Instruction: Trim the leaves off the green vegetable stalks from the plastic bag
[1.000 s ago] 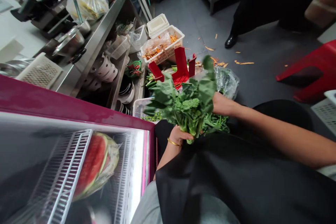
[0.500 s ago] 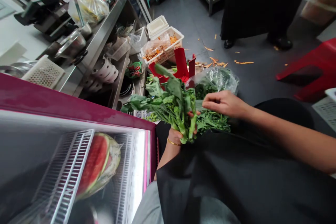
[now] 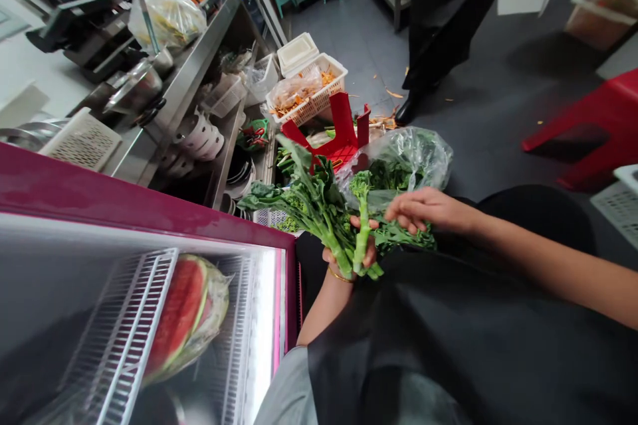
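My left hand (image 3: 367, 254), with a gold bangle at the wrist, is wrapped round a bunch of leafy broccolini (image 3: 319, 212). One stalk with a green floret head (image 3: 361, 212) stands apart from the others, upright in that hand. To its right hovers my right hand (image 3: 423, 209), fingers loosely curled and apart, holding nothing that I can see. Loose green leaves (image 3: 406, 237) lie just below and behind it. Past the hands sits a clear plastic bag (image 3: 423, 153) of greens.
An upturned red stool (image 3: 343, 126) and a white basket of orange peelings (image 3: 312, 96) are ahead. On the left are an open fridge with cut watermelon (image 3: 174, 319) and a steel counter (image 3: 184, 73). A person's dark-clad leg (image 3: 438, 26) is beyond; another red stool (image 3: 593, 126) stands right.
The bunch has tilted left and one stalk now stands separate. My right hand's fingers have opened and dropped slightly. The other person has stepped left, nearer the peelings.
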`<action>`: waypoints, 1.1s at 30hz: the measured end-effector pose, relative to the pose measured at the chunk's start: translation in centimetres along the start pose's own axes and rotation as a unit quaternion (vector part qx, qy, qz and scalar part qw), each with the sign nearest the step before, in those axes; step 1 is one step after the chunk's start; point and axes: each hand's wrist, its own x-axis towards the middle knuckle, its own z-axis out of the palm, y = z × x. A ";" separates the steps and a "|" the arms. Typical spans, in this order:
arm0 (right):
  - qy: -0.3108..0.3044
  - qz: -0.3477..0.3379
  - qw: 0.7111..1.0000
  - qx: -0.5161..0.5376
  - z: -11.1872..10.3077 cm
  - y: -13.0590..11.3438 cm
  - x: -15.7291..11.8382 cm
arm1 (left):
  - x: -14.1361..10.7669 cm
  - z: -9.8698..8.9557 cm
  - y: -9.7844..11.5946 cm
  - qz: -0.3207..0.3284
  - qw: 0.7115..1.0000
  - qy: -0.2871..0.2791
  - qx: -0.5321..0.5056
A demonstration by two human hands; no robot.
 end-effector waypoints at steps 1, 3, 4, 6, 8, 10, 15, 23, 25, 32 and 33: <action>-0.005 0.039 0.996 0.079 0.1 0.1 0.5 | 0.1 0.0 0.0 -0.011 1.000 -0.012 -0.001; 0.008 0.074 0.979 0.188 0.8 0.3 1.7 | 0.3 0.1 -0.1 -0.026 0.999 -0.042 -0.001; 0.033 0.078 0.973 0.215 1.2 0.4 2.3 | 0.4 0.0 0.0 -0.027 0.998 -0.056 -0.001; 0.102 0.070 0.970 0.210 1.9 0.4 3.1 | 0.3 0.0 0.2 -0.019 0.998 -0.059 0.004; 0.165 0.037 0.978 0.119 2.2 0.2 3.4 | 0.0 0.1 0.6 -0.018 0.999 -0.026 0.028; 0.209 -0.029 0.977 -0.032 2.2 0.0 3.3 | -0.4 0.3 0.9 -0.011 0.998 0.019 0.058; 0.108 -0.189 0.950 -0.222 1.6 -0.3 1.1 | -0.4 0.7 1.0 0.038 0.998 -0.002 0.059; 0.034 0.053 0.981 0.181 2.5 -0.2 2.2 | 1.1 0.4 1.5 -0.043 0.986 0.070 0.145; 0.096 0.047 0.970 0.218 3.2 -0.5 3.6 | 0.8 1.0 1.7 -0.014 0.990 0.035 0.135; 0.211 -0.146 0.952 -0.164 2.9 -1.2 3.0 | -1.1 2.2 2.5 0.006 0.993 -0.001 0.118; 0.186 -0.173 0.948 -0.191 2.7 -1.1 2.5 | -1.1 2.1 2.5 0.007 0.992 -0.008 0.123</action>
